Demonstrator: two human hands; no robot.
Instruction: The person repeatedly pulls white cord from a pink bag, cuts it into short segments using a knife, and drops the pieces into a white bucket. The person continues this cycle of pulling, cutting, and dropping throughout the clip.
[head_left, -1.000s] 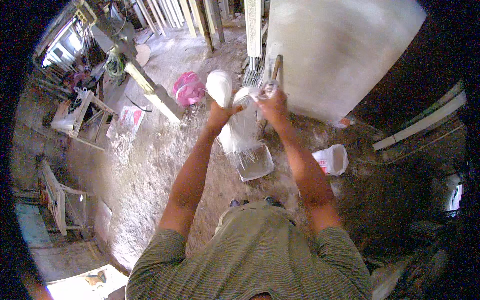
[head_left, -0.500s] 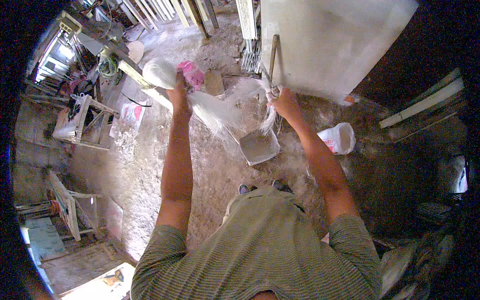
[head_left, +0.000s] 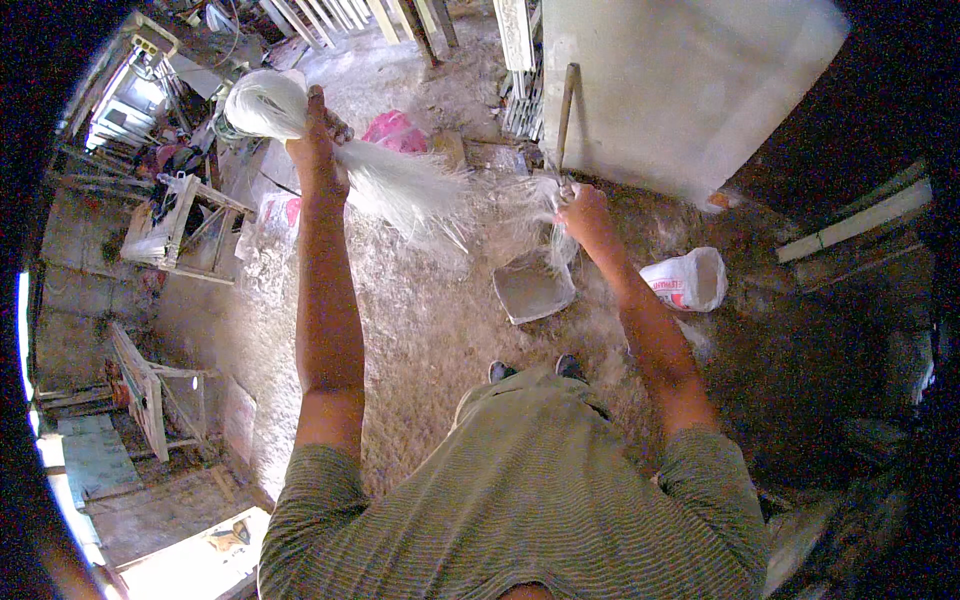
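Note:
My left hand (head_left: 318,155) is closed around a bundle of long white fibres (head_left: 400,190). A smooth, rounded end of it bulges out beyond the fist, and loose strands fan out toward the right. My right hand (head_left: 584,212) is closed on a smaller tuft of white fibres (head_left: 535,195), whose wispy ends spread left and hang below the fist. A slim brown rod (head_left: 567,115) rises just beyond the right fist, in front of a large pale panel (head_left: 680,90). Whether that hand also grips the rod, I cannot tell.
A shallow squarish pan (head_left: 535,290) lies on the dirt floor below my right hand. To its right is a white bucket-like container (head_left: 690,280). Past the fibres sits a pink plastic bag (head_left: 394,132). Wooden frames (head_left: 190,235) stand at left; pale slats lean at the back.
My left hand has moved left and away from me with the fibre bundle, so the two hands are farther apart. My right hand stays near the rod. The whole view has shifted slightly.

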